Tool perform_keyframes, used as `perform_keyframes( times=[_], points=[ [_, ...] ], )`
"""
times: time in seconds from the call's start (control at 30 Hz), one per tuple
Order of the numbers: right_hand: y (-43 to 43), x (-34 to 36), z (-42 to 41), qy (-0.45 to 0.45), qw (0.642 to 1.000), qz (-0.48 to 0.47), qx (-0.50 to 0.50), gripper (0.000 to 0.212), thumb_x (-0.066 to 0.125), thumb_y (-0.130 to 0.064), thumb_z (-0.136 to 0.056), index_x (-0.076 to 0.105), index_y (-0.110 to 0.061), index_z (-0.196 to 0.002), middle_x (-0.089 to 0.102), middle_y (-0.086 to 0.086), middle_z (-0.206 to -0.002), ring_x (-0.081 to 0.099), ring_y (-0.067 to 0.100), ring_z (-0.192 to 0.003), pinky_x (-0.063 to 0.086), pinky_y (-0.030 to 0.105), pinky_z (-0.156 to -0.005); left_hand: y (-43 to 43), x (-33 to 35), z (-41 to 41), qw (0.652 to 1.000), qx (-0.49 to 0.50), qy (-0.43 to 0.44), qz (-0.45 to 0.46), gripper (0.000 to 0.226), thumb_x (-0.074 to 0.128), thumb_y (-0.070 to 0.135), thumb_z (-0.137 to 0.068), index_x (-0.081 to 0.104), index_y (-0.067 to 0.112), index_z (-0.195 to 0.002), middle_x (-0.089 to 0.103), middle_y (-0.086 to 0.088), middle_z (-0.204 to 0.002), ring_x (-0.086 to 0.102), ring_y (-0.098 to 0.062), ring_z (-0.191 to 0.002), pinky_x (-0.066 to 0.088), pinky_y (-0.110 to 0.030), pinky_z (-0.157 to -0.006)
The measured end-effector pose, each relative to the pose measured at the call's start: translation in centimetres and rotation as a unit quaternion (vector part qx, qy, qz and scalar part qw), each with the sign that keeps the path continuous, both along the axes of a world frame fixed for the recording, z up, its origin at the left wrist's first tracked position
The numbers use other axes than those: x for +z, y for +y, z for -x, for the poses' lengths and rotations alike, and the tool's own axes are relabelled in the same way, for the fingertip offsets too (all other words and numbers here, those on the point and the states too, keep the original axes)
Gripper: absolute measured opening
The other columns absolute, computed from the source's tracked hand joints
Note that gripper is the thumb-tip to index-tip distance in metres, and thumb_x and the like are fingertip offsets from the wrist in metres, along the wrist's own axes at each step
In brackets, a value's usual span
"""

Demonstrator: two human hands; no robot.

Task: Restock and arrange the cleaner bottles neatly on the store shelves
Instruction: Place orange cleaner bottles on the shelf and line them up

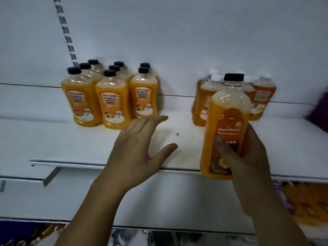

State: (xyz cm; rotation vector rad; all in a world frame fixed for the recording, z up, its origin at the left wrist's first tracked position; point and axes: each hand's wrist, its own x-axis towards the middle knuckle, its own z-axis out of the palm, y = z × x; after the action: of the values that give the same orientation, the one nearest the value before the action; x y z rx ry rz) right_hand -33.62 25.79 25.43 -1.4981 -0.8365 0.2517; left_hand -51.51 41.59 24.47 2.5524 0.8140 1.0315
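Gripping upright orange floor cleaner bottle [227, 125], black cap, right hand [252, 157] fingers wrapped round it; left hand [140, 148] fingers spread over shelf [88, 144].

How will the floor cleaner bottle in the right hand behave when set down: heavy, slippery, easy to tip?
Probably heavy: the bottle looks nearly full. Likely stiff, smooth plastic, so perhaps slippery. Tall and narrow, it may tip if nudged.

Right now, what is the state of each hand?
Left hand: open, holding nothing.
Right hand: fingers curled around the floor cleaner bottle.
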Motion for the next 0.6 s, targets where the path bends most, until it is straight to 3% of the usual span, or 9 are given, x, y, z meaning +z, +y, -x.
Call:
perform_keyframes(
  times=[0.1,0.23,0.37,0.6],
  points=[
    [-4.2,-0.1,-2.2,-0.009,0.998,0.000,-0.066,0.074,0.076,-0.076,-0.070,0.056,-0.038,-0.131,0.071,-0.014,-0.119,0.071,0.002,-0.103,0.059,0.041,-0.093,-2.4,-0.3,-3.9,0.998,-0.052,0.047,0.004,0.074,0.049,0.081,-0.086,0.042,0.045,-0.151,0.047,0.018,-0.156,0.045,-0.010,-0.140,0.042,-0.041,-0.113],
    [-12.2,-0.7,-5.9,-0.004,0.992,-0.016,-0.124,0.063,0.077,-0.073,-0.071,0.062,-0.037,-0.119,0.075,0.001,-0.112,0.076,0.022,-0.101,0.062,0.054,-0.086,-6.9,-1.2,-10.1,0.987,-0.141,0.068,-0.024,0.074,0.051,0.081,-0.088,0.044,0.041,-0.150,0.052,0.015,-0.152,0.049,-0.012,-0.138,0.043,-0.041,-0.111],
    [-21.9,-1.0,-8.7,-0.003,0.976,-0.026,-0.217,0.045,0.077,-0.058,-0.078,0.063,-0.035,-0.114,0.076,-0.007,-0.103,0.075,0.010,-0.091,0.061,0.039,-0.079,-13.7,-1.8,-17.1,0.968,-0.228,0.084,-0.056,0.072,0.053,0.074,-0.092,0.045,0.036,-0.152,0.053,0.011,-0.151,0.047,-0.015,-0.139,0.043,-0.043,-0.111],
    [-39.2,-1.9,-13.9,0.010,0.947,-0.034,-0.318,0.044,0.074,-0.045,-0.080,0.064,-0.030,-0.120,0.077,-0.009,-0.105,0.075,0.010,-0.093,0.060,0.038,-0.078,-28.7,-1.9,-29.7,0.933,-0.343,0.086,-0.073,0.071,0.046,0.072,-0.089,0.049,0.032,-0.148,0.057,0.008,-0.144,0.049,-0.018,-0.132,0.045,-0.043,-0.101]
  ],
)
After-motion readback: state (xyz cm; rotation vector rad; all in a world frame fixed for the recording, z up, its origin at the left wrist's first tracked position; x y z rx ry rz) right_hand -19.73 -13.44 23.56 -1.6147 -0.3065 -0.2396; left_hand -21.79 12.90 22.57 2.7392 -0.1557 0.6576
